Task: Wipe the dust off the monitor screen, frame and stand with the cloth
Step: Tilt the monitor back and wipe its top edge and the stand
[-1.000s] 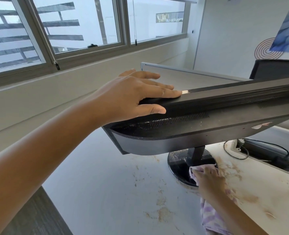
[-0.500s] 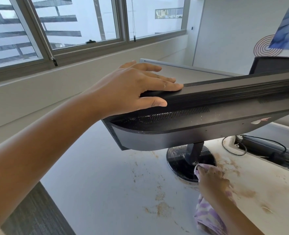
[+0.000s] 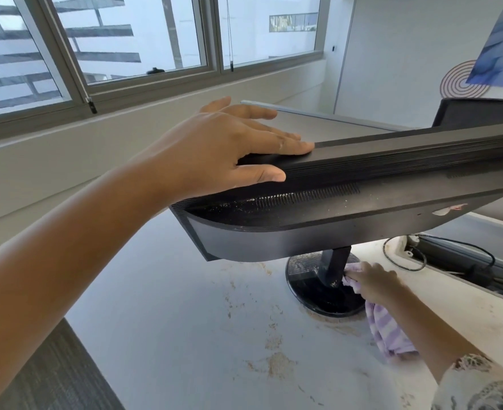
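Observation:
A black monitor (image 3: 362,208) is seen from behind and above, its back vents speckled with dust. My left hand (image 3: 214,152) grips its top left corner, fingers over the top edge and thumb on the back. Below, the black neck (image 3: 331,267) rises from a round black base (image 3: 312,294). My right hand (image 3: 377,282) presses a purple-and-white striped cloth (image 3: 387,329) against the right side of the neck, just above the base. The screen side is hidden from me.
The white desk (image 3: 185,335) carries patches of sandy dust in front of the base. A black cable (image 3: 451,250) loops behind the stand near a cable trough. A low partition and window ledge stand behind. Dark carpet shows at the lower left.
My right hand with the cloth has moved up from the front of the base to the right side of the neck. My left hand stays on the monitor's corner.

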`<state>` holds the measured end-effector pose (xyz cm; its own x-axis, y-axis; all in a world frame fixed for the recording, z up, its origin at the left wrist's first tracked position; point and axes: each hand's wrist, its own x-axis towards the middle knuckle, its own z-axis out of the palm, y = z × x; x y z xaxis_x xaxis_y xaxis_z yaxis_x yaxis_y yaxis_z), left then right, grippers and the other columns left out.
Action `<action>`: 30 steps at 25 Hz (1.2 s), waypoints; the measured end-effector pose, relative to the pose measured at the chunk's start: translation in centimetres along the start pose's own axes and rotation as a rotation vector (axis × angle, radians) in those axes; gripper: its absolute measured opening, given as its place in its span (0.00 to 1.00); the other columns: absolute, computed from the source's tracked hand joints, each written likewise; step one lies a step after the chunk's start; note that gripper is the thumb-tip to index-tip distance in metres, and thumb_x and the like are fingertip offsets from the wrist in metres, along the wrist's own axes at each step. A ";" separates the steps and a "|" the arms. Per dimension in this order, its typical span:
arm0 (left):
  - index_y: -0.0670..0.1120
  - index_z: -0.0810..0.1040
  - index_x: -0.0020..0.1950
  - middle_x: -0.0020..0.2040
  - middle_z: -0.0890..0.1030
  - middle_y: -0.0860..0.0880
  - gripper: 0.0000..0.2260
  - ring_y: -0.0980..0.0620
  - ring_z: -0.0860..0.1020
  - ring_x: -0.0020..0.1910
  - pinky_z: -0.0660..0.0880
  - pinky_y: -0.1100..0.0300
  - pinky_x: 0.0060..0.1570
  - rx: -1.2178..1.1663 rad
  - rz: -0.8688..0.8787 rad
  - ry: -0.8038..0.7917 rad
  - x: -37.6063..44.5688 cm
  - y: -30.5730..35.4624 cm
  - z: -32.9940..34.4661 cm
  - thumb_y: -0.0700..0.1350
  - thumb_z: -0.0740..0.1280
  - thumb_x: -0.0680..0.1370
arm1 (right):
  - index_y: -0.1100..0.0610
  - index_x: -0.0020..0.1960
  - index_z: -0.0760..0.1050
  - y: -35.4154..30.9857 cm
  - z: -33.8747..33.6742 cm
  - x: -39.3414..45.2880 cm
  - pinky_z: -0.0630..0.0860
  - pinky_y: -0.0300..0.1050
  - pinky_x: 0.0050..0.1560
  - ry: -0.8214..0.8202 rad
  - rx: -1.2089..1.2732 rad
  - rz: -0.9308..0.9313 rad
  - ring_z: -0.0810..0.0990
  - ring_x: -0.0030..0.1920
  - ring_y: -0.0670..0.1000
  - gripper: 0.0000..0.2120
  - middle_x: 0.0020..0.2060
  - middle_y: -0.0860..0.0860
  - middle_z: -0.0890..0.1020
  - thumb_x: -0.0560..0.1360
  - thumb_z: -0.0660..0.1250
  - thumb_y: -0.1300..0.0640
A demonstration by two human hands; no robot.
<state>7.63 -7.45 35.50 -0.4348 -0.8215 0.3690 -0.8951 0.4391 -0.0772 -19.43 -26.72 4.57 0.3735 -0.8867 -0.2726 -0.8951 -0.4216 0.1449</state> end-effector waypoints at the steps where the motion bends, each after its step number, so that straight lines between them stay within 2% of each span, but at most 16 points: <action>1: 0.68 0.59 0.66 0.64 0.67 0.69 0.20 0.58 0.60 0.71 0.53 0.50 0.68 -0.007 0.003 -0.002 0.2 0.0 -0.1 0.63 0.55 0.74 | 0.37 0.68 0.64 0.0 0.1 0.5 0.68 0.53 0.56 0.025 -0.007 0.003 0.69 0.61 0.54 0.17 0.63 0.50 0.70 0.81 0.53 0.47; 3: 0.67 0.59 0.67 0.64 0.67 0.68 0.21 0.57 0.62 0.71 0.56 0.50 0.66 -0.011 0.005 0.007 0.3 -0.2 0.1 0.64 0.55 0.74 | 0.41 0.67 0.67 -0.5 0.4 1.0 0.68 0.52 0.54 0.079 -0.045 0.007 0.70 0.60 0.54 0.16 0.62 0.50 0.71 0.81 0.53 0.46; 5: 0.67 0.59 0.67 0.64 0.68 0.67 0.21 0.56 0.63 0.71 0.58 0.49 0.66 -0.018 -0.001 0.021 0.1 -0.2 0.2 0.63 0.54 0.74 | 0.44 0.65 0.68 -0.7 0.3 1.5 0.70 0.52 0.55 0.098 -0.090 0.060 0.70 0.60 0.54 0.15 0.60 0.51 0.71 0.80 0.53 0.50; 7: 0.67 0.59 0.67 0.64 0.68 0.68 0.20 0.56 0.62 0.71 0.61 0.45 0.68 -0.040 -0.009 0.017 -0.3 -0.1 0.1 0.63 0.54 0.75 | 0.48 0.67 0.67 0.2 -1.0 1.8 0.71 0.52 0.58 0.049 -0.100 0.228 0.70 0.62 0.55 0.17 0.61 0.52 0.71 0.79 0.54 0.53; 9: 0.67 0.59 0.67 0.64 0.68 0.68 0.20 0.55 0.61 0.72 0.59 0.44 0.68 -0.038 -0.014 0.015 -0.5 0.0 0.2 0.63 0.54 0.75 | 0.49 0.70 0.66 0.5 -2.2 1.9 0.69 0.55 0.61 0.012 -0.123 0.361 0.67 0.65 0.55 0.19 0.64 0.52 0.69 0.79 0.52 0.54; 10: 0.67 0.59 0.67 0.64 0.68 0.68 0.20 0.55 0.60 0.72 0.57 0.45 0.69 -0.035 -0.016 0.014 -0.5 0.1 0.2 0.63 0.54 0.75 | 0.47 0.69 0.67 -0.1 -2.4 1.9 0.69 0.55 0.61 0.026 -0.145 0.345 0.67 0.65 0.55 0.20 0.64 0.51 0.68 0.78 0.53 0.55; 13: 0.68 0.59 0.66 0.64 0.67 0.68 0.20 0.56 0.59 0.72 0.56 0.47 0.68 -0.035 -0.032 0.015 -0.5 0.0 0.1 0.63 0.54 0.74 | 0.44 0.66 0.71 -2.0 -0.7 0.9 0.69 0.53 0.58 0.098 -0.243 0.118 0.68 0.63 0.54 0.20 0.62 0.50 0.70 0.76 0.57 0.57; 14: 0.68 0.59 0.66 0.64 0.67 0.68 0.20 0.56 0.59 0.72 0.56 0.47 0.68 -0.038 -0.033 0.011 -0.3 0.0 0.0 0.63 0.54 0.74 | 0.44 0.65 0.71 -1.6 -0.3 0.7 0.69 0.53 0.59 0.092 -0.248 0.126 0.68 0.63 0.54 0.20 0.62 0.50 0.70 0.75 0.57 0.57; 17: 0.68 0.59 0.66 0.64 0.67 0.68 0.20 0.56 0.59 0.72 0.58 0.45 0.68 -0.037 -0.037 0.004 -0.3 0.2 0.1 0.64 0.54 0.74 | 0.43 0.67 0.69 0.6 -1.7 0.8 0.69 0.56 0.60 0.065 -0.233 0.359 0.66 0.66 0.56 0.19 0.65 0.50 0.69 0.77 0.55 0.54; 19: 0.68 0.59 0.66 0.64 0.67 0.68 0.20 0.56 0.59 0.72 0.58 0.45 0.67 -0.034 -0.044 0.001 -0.5 0.2 0.1 0.63 0.54 0.74 | 0.44 0.67 0.69 0.2 -1.9 1.0 0.70 0.54 0.59 0.124 -0.256 0.230 0.66 0.66 0.56 0.19 0.65 0.51 0.68 0.78 0.54 0.54; 21: 0.67 0.60 0.66 0.64 0.67 0.67 0.20 0.56 0.60 0.72 0.57 0.45 0.67 -0.039 -0.053 0.000 -0.6 0.2 0.1 0.64 0.54 0.74 | 0.45 0.66 0.70 -0.6 -1.0 0.5 0.71 0.51 0.60 0.157 -0.174 0.063 0.67 0.66 0.55 0.17 0.64 0.51 0.69 0.79 0.55 0.53; 22: 0.68 0.60 0.66 0.65 0.67 0.67 0.20 0.56 0.60 0.72 0.57 0.45 0.68 -0.043 -0.054 -0.009 -0.5 0.2 0.0 0.64 0.54 0.74 | 0.45 0.67 0.70 -0.3 -1.0 0.3 0.70 0.52 0.62 0.127 -0.107 0.112 0.67 0.67 0.55 0.18 0.64 0.51 0.69 0.79 0.55 0.54; 24: 0.67 0.61 0.66 0.65 0.67 0.67 0.20 0.56 0.60 0.72 0.57 0.46 0.68 -0.040 -0.056 -0.016 -0.2 0.4 0.0 0.62 0.56 0.75 | 0.45 0.70 0.67 0.5 -2.1 -0.4 0.68 0.56 0.65 -0.011 -0.039 0.354 0.66 0.67 0.57 0.20 0.65 0.53 0.69 0.79 0.54 0.55; 25: 0.67 0.61 0.66 0.65 0.67 0.67 0.20 0.56 0.60 0.72 0.56 0.46 0.67 -0.035 -0.055 -0.019 -0.1 0.5 -0.1 0.62 0.56 0.75 | 0.46 0.70 0.66 0.2 -2.4 -0.9 0.67 0.58 0.65 -0.054 -0.028 0.410 0.66 0.67 0.57 0.20 0.65 0.53 0.69 0.79 0.53 0.55; 28: 0.66 0.61 0.67 0.64 0.66 0.67 0.20 0.55 0.60 0.72 0.55 0.47 0.68 -0.018 -0.049 -0.023 -0.1 0.4 -0.2 0.61 0.56 0.75 | 0.46 0.69 0.66 -3.7 -2.0 -3.0 0.69 0.54 0.63 -0.041 0.016 0.264 0.68 0.65 0.57 0.21 0.62 0.53 0.70 0.76 0.56 0.57; 30: 0.66 0.61 0.67 0.64 0.66 0.68 0.20 0.55 0.60 0.72 0.55 0.46 0.68 -0.009 -0.051 -0.036 -0.1 0.5 -0.2 0.61 0.56 0.75 | 0.49 0.69 0.65 -6.5 -0.1 -5.5 0.73 0.50 0.59 0.042 -0.015 0.203 0.70 0.63 0.57 0.20 0.63 0.53 0.71 0.77 0.57 0.55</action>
<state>7.29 -7.04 35.64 -0.3917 -0.8554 0.3389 -0.9155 0.3992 -0.0506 -15.69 -19.13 5.24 0.1956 -0.9607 -0.1968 -0.9494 -0.2358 0.2074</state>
